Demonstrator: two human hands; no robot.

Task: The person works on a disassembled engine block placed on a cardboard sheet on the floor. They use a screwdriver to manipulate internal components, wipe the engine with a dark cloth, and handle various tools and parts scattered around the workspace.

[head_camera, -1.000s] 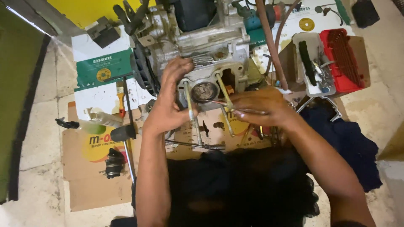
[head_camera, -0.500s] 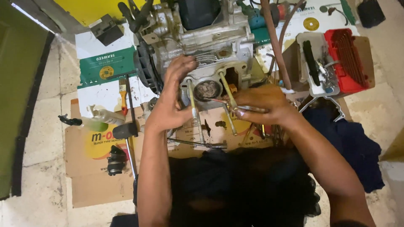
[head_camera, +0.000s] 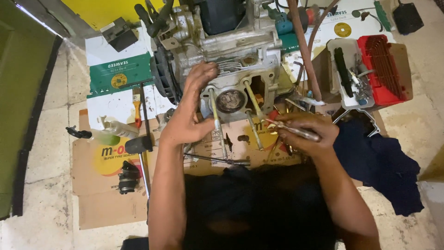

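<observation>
Engine block (head_camera: 240,51) braced by left hand (head_camera: 187,113); right hand (head_camera: 303,134) grips metal tool (head_camera: 296,132).

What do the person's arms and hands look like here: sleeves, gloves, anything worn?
Both arms show bare along their full visible length; no sleeves, no gloves. The left hand and right hand carry no watch, ring or band that the head view shows. Dark smudges of grime mark the fingers.
</observation>
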